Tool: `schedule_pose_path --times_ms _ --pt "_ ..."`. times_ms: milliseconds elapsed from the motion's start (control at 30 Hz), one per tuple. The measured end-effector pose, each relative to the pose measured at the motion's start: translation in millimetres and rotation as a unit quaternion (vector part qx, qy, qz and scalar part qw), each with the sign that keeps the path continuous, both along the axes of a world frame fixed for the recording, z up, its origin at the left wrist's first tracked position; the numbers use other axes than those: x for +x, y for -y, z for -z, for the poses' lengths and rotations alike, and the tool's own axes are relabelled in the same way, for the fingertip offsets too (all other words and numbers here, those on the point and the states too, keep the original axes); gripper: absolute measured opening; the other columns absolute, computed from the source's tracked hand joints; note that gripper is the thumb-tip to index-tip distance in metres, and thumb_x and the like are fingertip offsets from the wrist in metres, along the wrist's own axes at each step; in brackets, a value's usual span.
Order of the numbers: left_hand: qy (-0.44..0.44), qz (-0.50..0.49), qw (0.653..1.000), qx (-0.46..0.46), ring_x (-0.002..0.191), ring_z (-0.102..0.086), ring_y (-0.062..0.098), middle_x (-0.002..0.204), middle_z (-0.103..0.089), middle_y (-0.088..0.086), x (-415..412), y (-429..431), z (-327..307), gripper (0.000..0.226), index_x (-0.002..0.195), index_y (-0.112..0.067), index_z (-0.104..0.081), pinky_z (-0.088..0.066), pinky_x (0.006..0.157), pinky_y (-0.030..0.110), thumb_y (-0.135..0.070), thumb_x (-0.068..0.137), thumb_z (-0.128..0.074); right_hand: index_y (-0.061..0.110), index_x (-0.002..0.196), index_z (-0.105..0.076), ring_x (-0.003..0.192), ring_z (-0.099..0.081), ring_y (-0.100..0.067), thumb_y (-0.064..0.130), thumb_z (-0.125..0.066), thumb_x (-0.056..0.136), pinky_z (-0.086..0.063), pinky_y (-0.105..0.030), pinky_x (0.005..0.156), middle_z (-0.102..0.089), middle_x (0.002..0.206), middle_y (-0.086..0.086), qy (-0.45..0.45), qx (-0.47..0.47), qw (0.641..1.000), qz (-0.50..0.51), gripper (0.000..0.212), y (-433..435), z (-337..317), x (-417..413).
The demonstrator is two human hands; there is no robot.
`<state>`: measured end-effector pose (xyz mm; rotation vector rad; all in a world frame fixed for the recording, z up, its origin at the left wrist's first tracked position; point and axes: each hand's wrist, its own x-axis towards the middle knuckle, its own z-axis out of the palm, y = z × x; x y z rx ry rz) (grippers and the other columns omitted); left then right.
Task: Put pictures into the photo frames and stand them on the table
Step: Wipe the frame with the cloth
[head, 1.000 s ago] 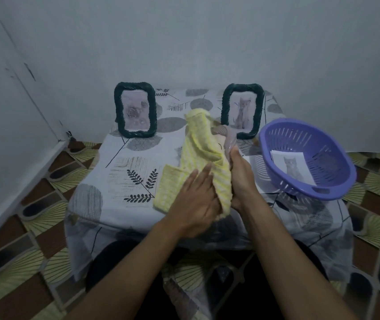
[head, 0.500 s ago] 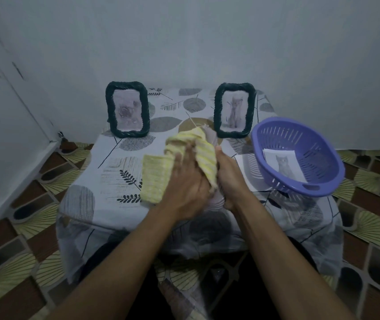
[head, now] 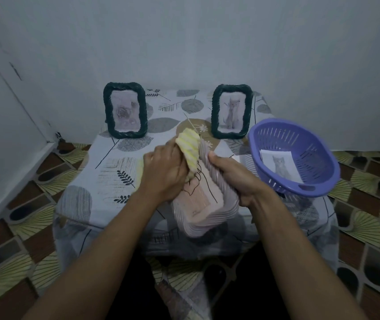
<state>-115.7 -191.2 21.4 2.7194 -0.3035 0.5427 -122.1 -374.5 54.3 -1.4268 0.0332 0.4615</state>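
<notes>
Two dark green frames stand upright at the table's far edge: the left frame (head: 125, 110) shows a rose picture, the right frame (head: 231, 111) a cat picture. My right hand (head: 235, 179) grips the edge of a pale pink frame (head: 204, 199), tilted with its glass side up over the table's front. My left hand (head: 164, 173) grips a bunched yellow striped cloth (head: 190, 146) and presses it against the upper part of that frame. A loose cat picture (head: 280, 165) lies inside the purple basket (head: 265, 144).
The small table (head: 92, 181) carries a leaf-print cloth and sits against a pale wall. The purple basket leans at its right edge. Patterned floor tiles surround the table on both sides.
The pink frame has tilted down toward me, so its face now shows. My left hand has bunched the yellow cloth and slid it up the frame.
</notes>
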Motion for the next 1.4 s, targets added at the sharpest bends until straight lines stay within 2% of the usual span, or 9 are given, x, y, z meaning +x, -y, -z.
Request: schedule_pose_path --times_ms 233,433,600,700,767,1000,1100,1233,1400 --pt "-0.034 -0.050 0.983 -0.174 0.082 -0.059 0.032 0.091 -0.065 0.008 -2.6 -10.9 -5.2 0.030 0.097 -0.027 -0.046 -0.049 0.070 0.041 -0.051 0.091 -0.029 -0.002 0.121 -0.065 0.090 -0.067 -0.034 0.044 -0.049 0.098 -0.054 -0.040 0.085 -0.067 0.109 -0.025 -0.069 0.102 0.992 -0.001 0.054 6.6 0.5 -4.0" --pt "0.044 -0.239 0.930 -0.276 0.091 -0.061 0.041 0.102 -0.066 0.021 -5.6 -14.5 -2.1 0.027 0.112 -0.009 -0.053 -0.032 0.067 0.036 -0.029 0.105 -0.037 0.010 0.111 -0.075 0.108 -0.068 -0.033 0.051 -0.029 0.105 -0.057 -0.042 0.088 -0.071 0.117 -0.019 -0.008 0.265 0.962 0.063 0.063 -0.6 10.9 -10.9" --pt "0.066 -0.225 0.939 -0.253 0.096 -0.060 0.037 0.114 -0.063 0.017 -13.3 -6.2 -3.1 0.031 0.125 -0.010 -0.052 -0.035 0.070 0.035 -0.027 0.106 -0.033 0.013 0.132 -0.059 0.115 -0.065 -0.036 0.061 -0.032 0.094 -0.046 -0.063 0.101 -0.069 0.122 -0.018 0.039 0.184 0.972 0.141 0.067 -23.3 25.1 -14.7" --pt "0.041 -0.202 0.970 -0.128 0.128 -0.047 0.038 0.142 -0.048 0.018 -12.4 0.5 3.1 0.047 0.136 -0.008 -0.047 -0.038 0.097 0.050 -0.033 0.102 -0.026 0.010 0.115 -0.065 0.103 -0.071 -0.030 0.052 -0.031 0.102 -0.055 -0.053 0.093 -0.074 0.107 -0.015 0.108 0.101 0.975 0.165 0.056 -29.8 24.7 -16.8" --pt "0.020 -0.182 0.979 -0.092 0.148 -0.020 0.036 0.159 -0.030 0.014 -13.0 9.9 5.2 0.060 0.148 -0.009 -0.035 -0.017 0.117 0.054 -0.038 0.099 -0.018 0.001 0.110 -0.064 0.098 -0.071 -0.035 0.047 -0.029 0.106 -0.056 -0.053 0.087 -0.071 0.104 -0.026 0.135 0.060 0.973 0.179 0.058 -37.5 23.2 -16.9" --pt "0.103 0.036 0.994 -0.033 0.151 -0.015 0.026 0.159 -0.030 0.006 -25.2 34.0 11.9 0.056 0.145 -0.013 -0.035 -0.008 0.121 0.051 -0.043 0.103 -0.011 0.017 0.104 -0.069 0.099 -0.072 -0.018 0.036 -0.032 0.108 -0.056 -0.035 0.090 -0.077 0.097 -0.002 0.162 0.053 0.971 0.168 0.042 -42.9 19.0 -14.7" --pt "0.082 -0.058 0.992 -0.076 0.142 -0.031 0.030 0.148 -0.042 0.013 -10.5 15.1 6.9 0.055 0.141 -0.012 -0.033 -0.010 0.120 0.052 -0.041 0.101 -0.010 0.015 0.103 -0.071 0.096 -0.070 -0.037 0.051 -0.038 0.102 -0.056 -0.050 0.084 -0.072 0.100 -0.023 0.201 0.030 0.966 0.156 0.049 -39.5 16.7 -20.7" --pt "0.053 -0.171 0.956 -0.234 0.123 -0.046 0.029 0.131 -0.056 0.009 0.1 8.8 -6.8 0.059 0.132 -0.010 -0.050 -0.029 0.109 0.047 -0.039 0.097 -0.013 0.014 0.102 -0.069 0.095 -0.071 -0.032 0.059 -0.039 0.099 -0.057 -0.053 0.087 -0.073 0.098 -0.016 0.233 -0.001 0.961 0.149 0.054 -41.1 17.7 -25.0" --pt "0.042 -0.142 0.945 -0.292 0.139 -0.033 0.030 0.141 -0.052 0.007 -2.4 26.1 -15.9 0.063 0.136 -0.014 -0.052 -0.020 0.116 0.049 -0.043 0.094 -0.014 0.019 0.100 -0.070 0.097 -0.070 -0.023 0.054 -0.038 0.102 -0.055 -0.044 0.087 -0.074 0.095 -0.007 0.250 -0.028 0.954 0.162 0.048 -48.8 19.7 -22.7"
